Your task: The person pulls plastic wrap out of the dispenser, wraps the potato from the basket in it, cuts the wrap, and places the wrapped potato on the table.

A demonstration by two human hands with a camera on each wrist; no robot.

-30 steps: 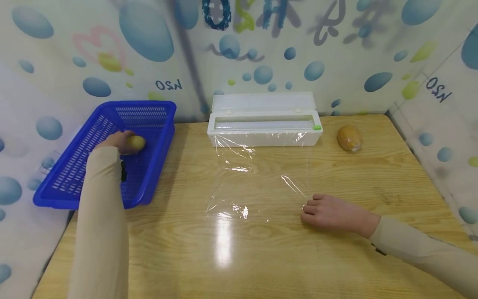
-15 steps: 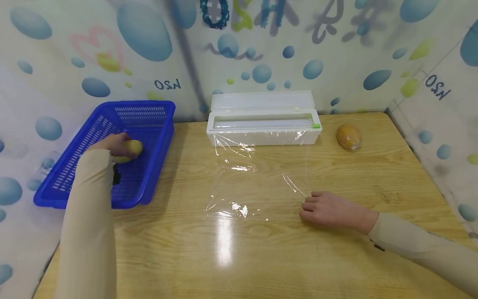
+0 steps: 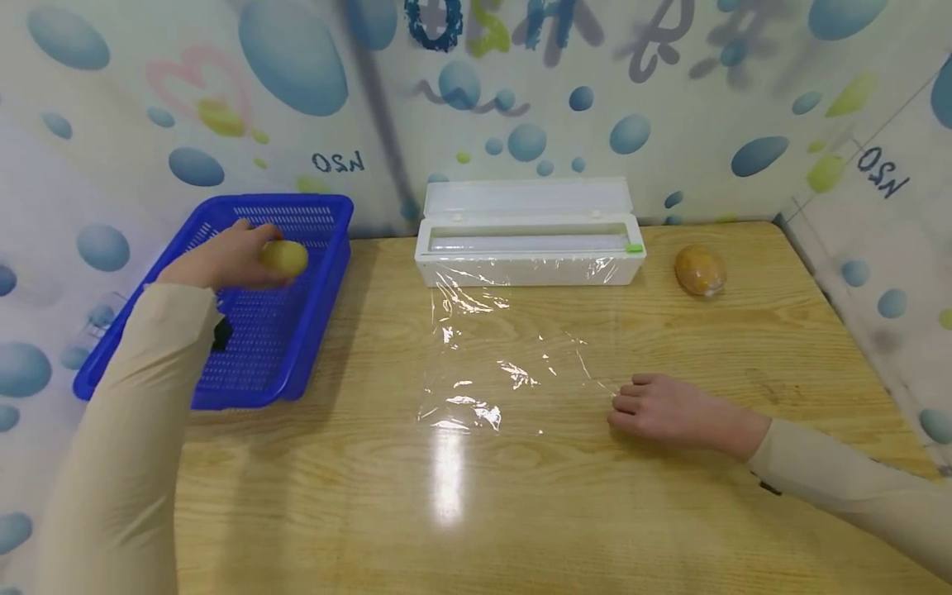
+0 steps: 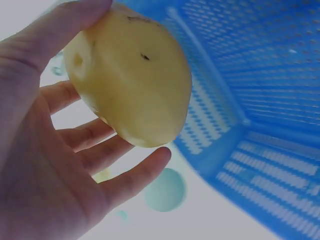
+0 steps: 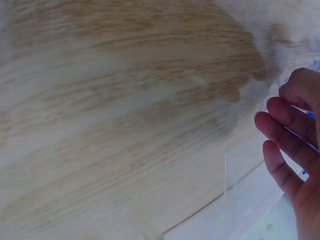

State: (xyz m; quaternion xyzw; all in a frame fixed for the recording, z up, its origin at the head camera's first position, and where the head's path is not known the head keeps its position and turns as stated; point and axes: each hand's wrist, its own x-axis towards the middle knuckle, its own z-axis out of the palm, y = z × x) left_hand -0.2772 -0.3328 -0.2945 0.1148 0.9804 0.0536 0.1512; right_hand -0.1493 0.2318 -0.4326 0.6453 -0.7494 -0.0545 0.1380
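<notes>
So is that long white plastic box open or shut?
The box is open: its flat white lid stands raised behind, the pale cylindrical roll shows inside, and clear plastic film trails over the front.

Seen from the head camera, a pale back wall (image 3: 491, 116) spotted with blue and yellow-green drops spans 12 o'clock. Big painted letters (image 3: 493, 29) top it there, a grey scrawl (image 3: 662, 39) lies at 1, a grey stripe (image 3: 372, 91) runs down at 11, and a pink heart (image 3: 195, 73) sits at 10. Small dark lettering (image 3: 338, 162) shows between 10 and 11. On the wood-grained bench (image 3: 565, 512), a round orange-brown item (image 3: 701, 270) rests at 3, and a bright reflection (image 3: 449, 479) shines at 6.
</notes>
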